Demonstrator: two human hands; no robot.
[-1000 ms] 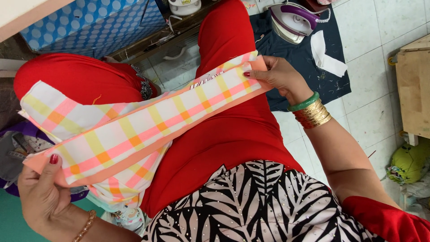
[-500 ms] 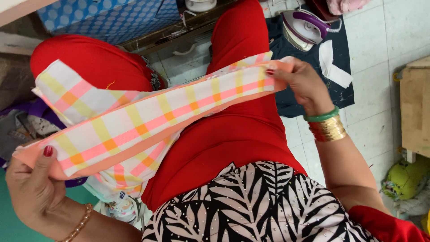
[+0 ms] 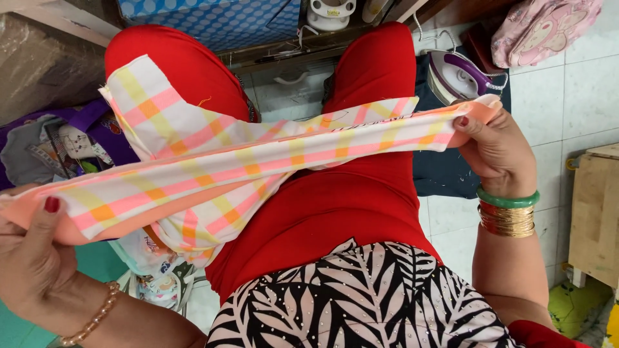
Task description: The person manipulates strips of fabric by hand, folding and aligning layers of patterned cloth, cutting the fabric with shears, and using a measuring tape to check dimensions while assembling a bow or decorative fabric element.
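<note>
The person is sitting with red-trousered legs apart and is stretching a strip of checked fabric, white with pink, yellow and orange bars and a peach backing, across the lap between both hands. The left hand is closing around the near end at the lower left, thumb pressing on top and the other fingers curling underneath, so it is nearly fully closed on the cloth. The right hand is pinching the far end at the upper right, fingertips tight on the folded edge, with a green bangle and gold bangles sitting on that wrist. A loose flap of the same fabric is rising over the left knee and more is hanging below the strip. To handle this well, it seems wise to be keeping even tension from both ends and the 2 long edges aligned, so the fold is lying flat and not twisting. A purple and white iron is resting on a dark cloth on the tiled floor, just beyond the right hand. A blue dotted box is sitting ahead, a purple bag of scraps is lying at the left, and a wooden stool is standing at the right. The hanging flap could be catching on the knee.
</note>
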